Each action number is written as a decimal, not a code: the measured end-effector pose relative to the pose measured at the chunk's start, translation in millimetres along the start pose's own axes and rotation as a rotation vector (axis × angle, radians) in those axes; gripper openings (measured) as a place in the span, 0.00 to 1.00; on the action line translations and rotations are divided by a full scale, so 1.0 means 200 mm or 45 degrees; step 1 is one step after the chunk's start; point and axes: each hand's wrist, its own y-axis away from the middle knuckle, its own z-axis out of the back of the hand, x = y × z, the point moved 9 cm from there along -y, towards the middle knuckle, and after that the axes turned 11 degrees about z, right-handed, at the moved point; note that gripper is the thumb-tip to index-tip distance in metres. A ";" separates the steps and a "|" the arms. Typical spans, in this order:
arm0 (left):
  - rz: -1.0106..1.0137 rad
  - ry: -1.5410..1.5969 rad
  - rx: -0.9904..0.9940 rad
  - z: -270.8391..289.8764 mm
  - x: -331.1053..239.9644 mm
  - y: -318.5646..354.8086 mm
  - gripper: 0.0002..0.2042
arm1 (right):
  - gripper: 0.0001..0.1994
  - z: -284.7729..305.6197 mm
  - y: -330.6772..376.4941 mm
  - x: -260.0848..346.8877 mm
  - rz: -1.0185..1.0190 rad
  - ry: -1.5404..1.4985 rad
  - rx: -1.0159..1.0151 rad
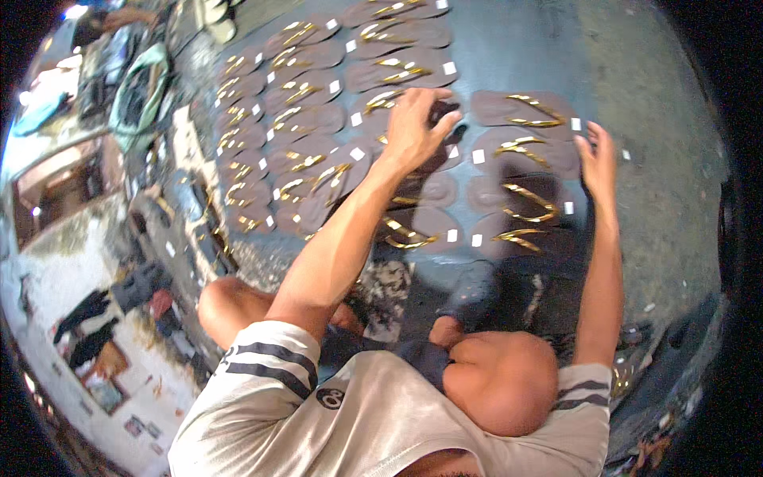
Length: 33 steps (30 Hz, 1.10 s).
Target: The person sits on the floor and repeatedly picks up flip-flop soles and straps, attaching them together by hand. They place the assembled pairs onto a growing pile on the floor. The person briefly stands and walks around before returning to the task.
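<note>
Brown flip-flops with shiny gold straps lie in rows, many with a small white label at one end. My left hand (417, 131) is over the middle column, beside a flip-flop (369, 103), thumb and fingers apart. A dark patch shows between them, and I cannot tell whether it is shadow or a thing. My right hand (600, 163) is at the right ends of the upper right flip-flop (497, 109) and the flip-flop below it (566, 157). Its fingers are loosely spread, with nothing visible in them; whether they touch a sole is unclear.
The flip-flops lie on a blue-grey sheet (524, 40) over a worn floor (660, 159). My bent knees (509, 381) are close to the lower rows. A green-rimmed object (143, 91) and other clutter stand at the far left, near a stained pale surface (48, 270).
</note>
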 end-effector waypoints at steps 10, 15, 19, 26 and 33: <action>0.801 0.236 -0.065 0.71 0.75 0.74 0.18 | 0.16 -0.12 -0.01 0.96 0.213 -0.518 -0.275; 0.464 -0.223 0.198 0.89 0.84 0.57 0.17 | 0.18 -0.35 0.14 1.49 0.426 -0.710 0.209; 0.790 -0.637 0.246 1.81 1.31 0.67 0.18 | 0.18 -0.18 0.17 1.14 0.323 -0.520 0.001; 1.386 -0.546 -0.841 2.73 2.33 2.11 0.21 | 0.18 0.14 0.20 0.62 0.127 -0.349 0.035; 1.890 -0.219 -0.812 2.03 2.82 2.80 0.29 | 0.18 0.07 -0.04 1.34 0.328 -0.240 0.284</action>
